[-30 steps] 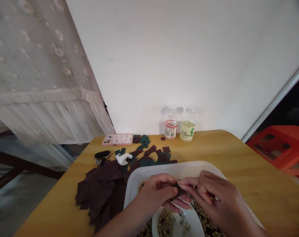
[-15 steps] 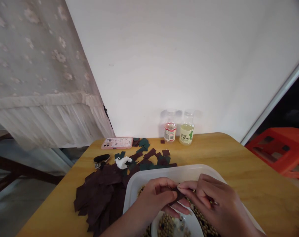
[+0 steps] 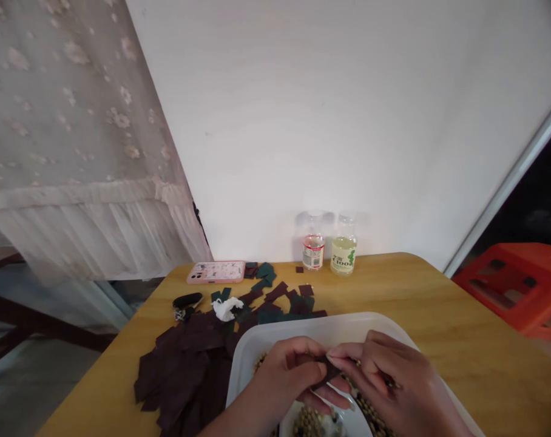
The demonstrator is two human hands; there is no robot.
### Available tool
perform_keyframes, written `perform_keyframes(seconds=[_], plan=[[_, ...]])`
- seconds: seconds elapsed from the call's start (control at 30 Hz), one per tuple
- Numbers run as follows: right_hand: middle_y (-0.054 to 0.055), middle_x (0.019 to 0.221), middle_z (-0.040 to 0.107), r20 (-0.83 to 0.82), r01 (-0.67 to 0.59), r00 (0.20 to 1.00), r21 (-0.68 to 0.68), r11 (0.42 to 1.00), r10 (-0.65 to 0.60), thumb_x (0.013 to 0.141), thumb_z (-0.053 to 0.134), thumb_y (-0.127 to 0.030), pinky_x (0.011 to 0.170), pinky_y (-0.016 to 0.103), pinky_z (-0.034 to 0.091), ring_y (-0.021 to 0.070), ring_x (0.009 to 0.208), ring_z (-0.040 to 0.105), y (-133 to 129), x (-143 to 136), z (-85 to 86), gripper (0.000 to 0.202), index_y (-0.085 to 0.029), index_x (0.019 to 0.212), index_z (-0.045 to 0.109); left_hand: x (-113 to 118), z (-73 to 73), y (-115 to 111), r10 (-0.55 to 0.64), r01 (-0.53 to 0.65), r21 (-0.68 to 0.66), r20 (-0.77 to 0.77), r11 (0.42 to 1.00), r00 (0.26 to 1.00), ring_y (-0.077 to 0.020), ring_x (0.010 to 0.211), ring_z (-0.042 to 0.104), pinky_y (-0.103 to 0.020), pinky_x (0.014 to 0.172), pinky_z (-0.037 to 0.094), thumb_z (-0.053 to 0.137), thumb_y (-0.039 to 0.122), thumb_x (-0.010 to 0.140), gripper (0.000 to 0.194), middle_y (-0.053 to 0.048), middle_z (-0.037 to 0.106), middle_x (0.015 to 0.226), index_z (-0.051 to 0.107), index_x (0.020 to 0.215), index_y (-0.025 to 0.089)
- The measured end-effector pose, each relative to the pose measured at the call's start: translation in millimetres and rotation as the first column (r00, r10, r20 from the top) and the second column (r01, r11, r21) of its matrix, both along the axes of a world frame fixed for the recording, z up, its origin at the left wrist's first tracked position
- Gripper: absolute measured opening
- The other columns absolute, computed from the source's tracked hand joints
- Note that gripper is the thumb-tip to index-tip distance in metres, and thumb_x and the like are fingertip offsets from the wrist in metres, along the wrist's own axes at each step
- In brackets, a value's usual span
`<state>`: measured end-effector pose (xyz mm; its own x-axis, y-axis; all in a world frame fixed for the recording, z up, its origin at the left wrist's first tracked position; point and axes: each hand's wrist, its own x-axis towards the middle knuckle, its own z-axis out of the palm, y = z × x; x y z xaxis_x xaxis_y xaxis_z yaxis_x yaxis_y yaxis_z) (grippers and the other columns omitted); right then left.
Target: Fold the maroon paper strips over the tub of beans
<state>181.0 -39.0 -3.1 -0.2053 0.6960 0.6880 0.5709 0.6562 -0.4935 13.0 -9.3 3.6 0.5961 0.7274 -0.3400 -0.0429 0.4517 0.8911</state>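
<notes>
My left hand point(image 3: 298, 376) is closed on a small dark brown cloth piece point(image 3: 324, 375), its thumb pressing on top and its other fingers beneath. At the piece's right end, my right hand point(image 3: 389, 376) pinches with thumb and forefinger; whether anything else is between those fingertips cannot be made out. Both hands are over a white tub point(image 3: 348, 321) holding many round tan and dark beads point(image 3: 371, 408). Inside it, below my left hand, a white bowl point(image 3: 355, 419) contains more beads. Left of the tub lies a heap of dark brown cloth pieces point(image 3: 179, 376).
Small green and brown scraps point(image 3: 269, 312), a crumpled white tissue point(image 3: 227, 308), a key fob point(image 3: 187, 301) and a pink-cased phone point(image 3: 216, 272) lie behind the heap. Two bottles, one red-labelled point(image 3: 313, 252), one green-labelled point(image 3: 343, 255), stand by the wall. An orange stool point(image 3: 516, 285) is at right.
The whole scene sits slightly lower as the head view tilts up. Both hands keep nearly the same hold on the brown cloth piece.
</notes>
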Motion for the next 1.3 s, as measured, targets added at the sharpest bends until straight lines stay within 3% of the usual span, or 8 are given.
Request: perform_keyframes(seconds=[0.27,1.0,1.3], plan=[[-0.004,0.051,0.054,-0.024,0.053,0.998,0.029,0.998,-0.052,0.082,0.055,-0.012,0.047,0.017,0.045,0.0105,0.053,0.060,1.1,2.2,-0.1,0.038,-0.021,0.055,0.029,-1.7,0.6,-0.1,0.011,-0.010,-0.003,0.028,1.000,1.000,-0.0160,0.062,0.067,-0.018,0.051,0.046,0.067,0.038,0.063,0.034,-0.008,0.069,0.071,0.050,0.082,0.014],[-0.004,0.052,0.057,0.005,0.025,1.000,0.042,0.999,-0.025,0.080,0.055,-0.010,0.048,0.015,0.046,0.0109,0.059,0.064,1.0,1.6,-1.8,0.036,-0.021,0.055,0.033,0.3,-4.3,0.9,0.034,-0.033,-0.022,0.027,0.999,0.999,-0.0171,0.061,0.067,-0.018,0.049,0.046,0.067,0.036,0.062,0.031,-0.007,0.069,0.069,0.051,0.077,0.015],[-0.003,0.055,0.059,0.008,0.044,0.999,0.045,0.998,-0.044,0.081,0.055,-0.011,0.046,0.016,0.044,0.0098,0.053,0.060,1.6,1.5,-1.0,0.037,-0.020,0.055,0.031,-0.8,-1.5,0.0,0.028,-0.027,-0.022,0.025,0.999,0.999,-0.0182,0.062,0.067,-0.019,0.050,0.046,0.067,0.037,0.063,0.033,-0.007,0.069,0.071,0.049,0.079,0.016]])
